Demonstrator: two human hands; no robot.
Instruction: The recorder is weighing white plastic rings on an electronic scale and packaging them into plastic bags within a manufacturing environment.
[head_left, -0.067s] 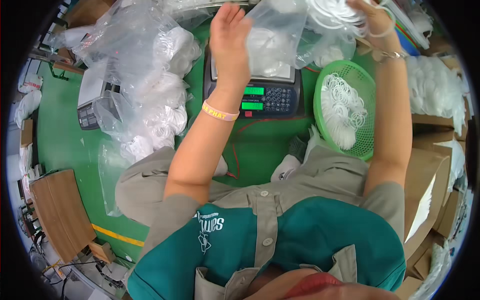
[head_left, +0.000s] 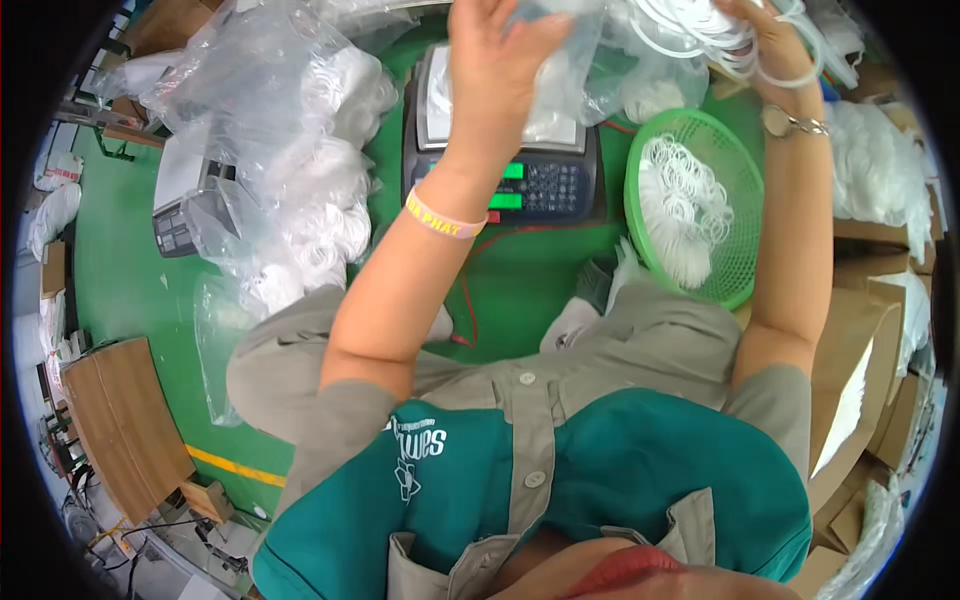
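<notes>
My left hand [head_left: 500, 50] is raised over the counting scale [head_left: 545, 190], thumb stretched out and fingers apart, some cut off by the upper edge. A clear plastic bag [head_left: 565, 95] hangs right beside it, over the scale's plate; whether the hand touches it, I cannot tell. Up at the top right, my right hand [head_left: 775, 50] is closed on a bunch of white rings [head_left: 690, 30], with one large ring hanging round its wrist side. Below that arm a tilted green basket [head_left: 745, 215] holds a heap of white rings [head_left: 685, 210].
Clear bags full of white rings [head_left: 335, 180] are piled left of the scale. A second scale [head_left: 180, 210] stands farther left. Cardboard boxes [head_left: 850, 340] and bagged goods [head_left: 880, 170] line the right side. A red cord [head_left: 470, 290] runs across the green floor.
My left hand has moved right and farther up, its thumb spreading towards the bag. My right hand, still holding the rings, has shifted slightly right.
</notes>
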